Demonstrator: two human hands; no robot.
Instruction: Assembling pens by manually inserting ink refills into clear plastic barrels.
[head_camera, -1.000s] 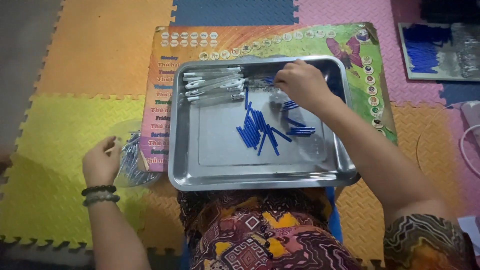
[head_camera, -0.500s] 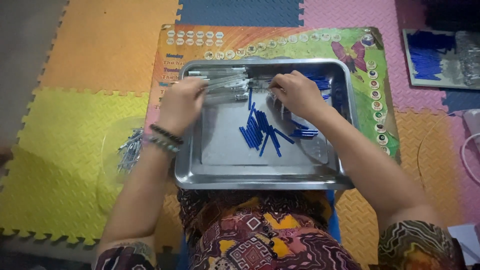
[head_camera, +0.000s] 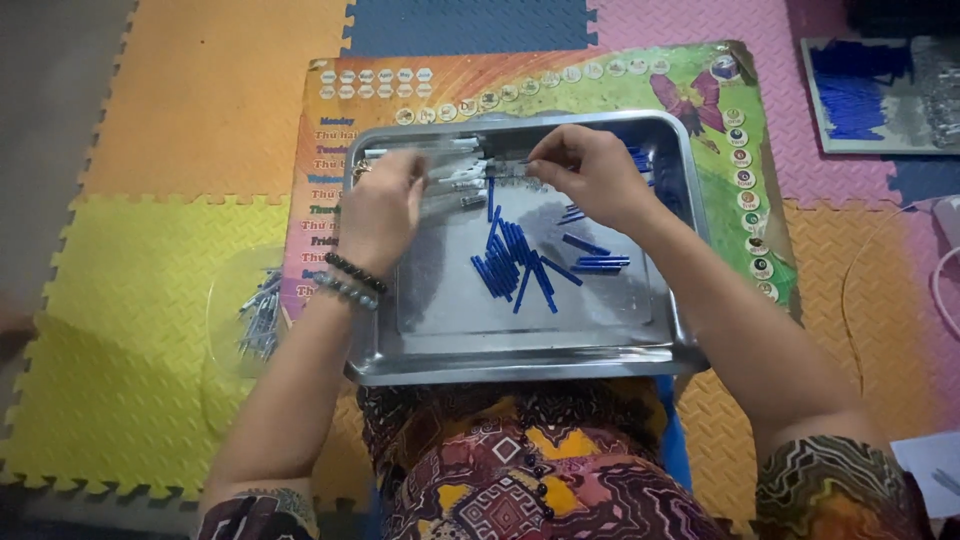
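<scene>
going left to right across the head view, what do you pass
clear dish of silver pieces → left hand → pile of blue sticks → right hand → right rim of the metal tray → second tray of blue sticks

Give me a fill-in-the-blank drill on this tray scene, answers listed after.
1. Both hands, the left hand and the right hand, work over a shiny metal ____.
2. The loose sticks lying in the middle of the metal tray are ____ in colour.
3. Beaded bracelets sit on the ____ wrist.
4. Under the tray lies a colourful poster with a printed ____ near its right corner.

Missing words: tray; blue; left; butterfly
</scene>
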